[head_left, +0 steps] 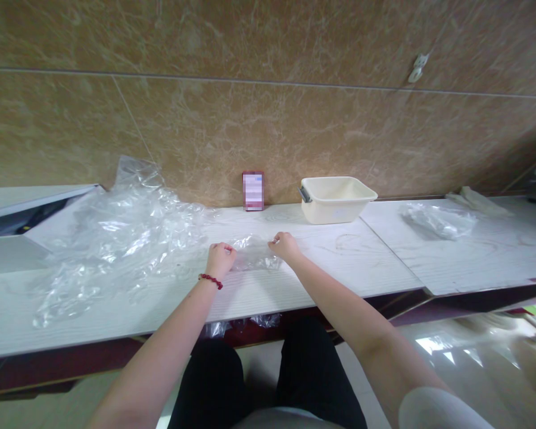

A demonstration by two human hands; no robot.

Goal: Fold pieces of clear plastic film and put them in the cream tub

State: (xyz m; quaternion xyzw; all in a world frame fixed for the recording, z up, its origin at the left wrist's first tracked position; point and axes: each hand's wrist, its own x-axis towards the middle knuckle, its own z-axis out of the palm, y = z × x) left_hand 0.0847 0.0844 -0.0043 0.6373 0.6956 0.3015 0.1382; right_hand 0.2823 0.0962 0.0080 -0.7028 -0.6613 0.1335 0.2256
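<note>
A clear plastic bag (254,255) lies on the white wood-grain table (268,298) straight in front of me. My left hand (222,258), with a red bead bracelet at the wrist, pinches the bag's left end. At the opposite end, my right hand (284,245) has its fingers closed on the plastic. The bag is stretched between both hands, low over the tabletop. To the left of my left hand spreads a big heap of crumpled clear plastic bags (134,226).
A cream plastic bin (337,208) with a grey handle stands by the wall, right of a propped phone (253,192). Farther right lies a bundle of clear plastic (440,220). An open white box (9,253) sits at far left. A tiled wall (268,131) borders the table.
</note>
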